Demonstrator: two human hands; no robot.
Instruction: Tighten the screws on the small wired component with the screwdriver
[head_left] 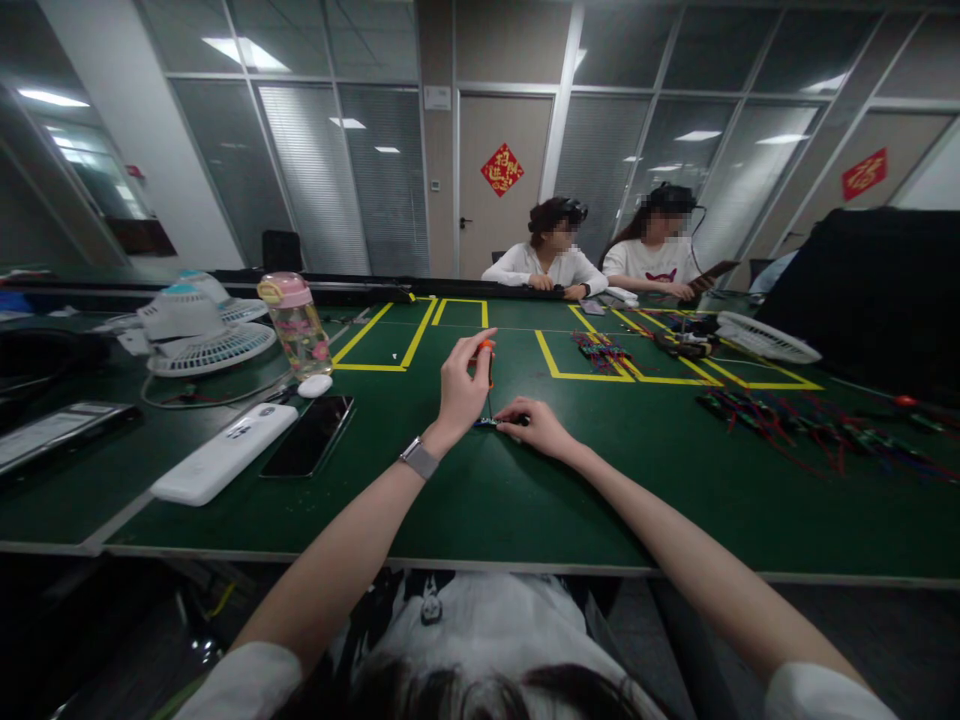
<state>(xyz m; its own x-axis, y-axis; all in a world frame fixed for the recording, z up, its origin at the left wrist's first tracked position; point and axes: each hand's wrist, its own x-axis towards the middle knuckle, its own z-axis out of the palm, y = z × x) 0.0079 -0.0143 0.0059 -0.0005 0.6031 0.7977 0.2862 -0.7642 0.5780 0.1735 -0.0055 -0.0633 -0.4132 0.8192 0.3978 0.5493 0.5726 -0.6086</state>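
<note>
My left hand is closed round the orange handle of a small screwdriver, held upright with its tip down on a small dark part lying on the green table. A grey watch band sits on that wrist. My right hand rests on the table just to the right, fingers pinched on the small part and holding it in place.
A white power bank, a black phone, a white mouse, a pink-lidded bottle and fans lie at left. Wired parts are spread at right. Two people sit at the far side.
</note>
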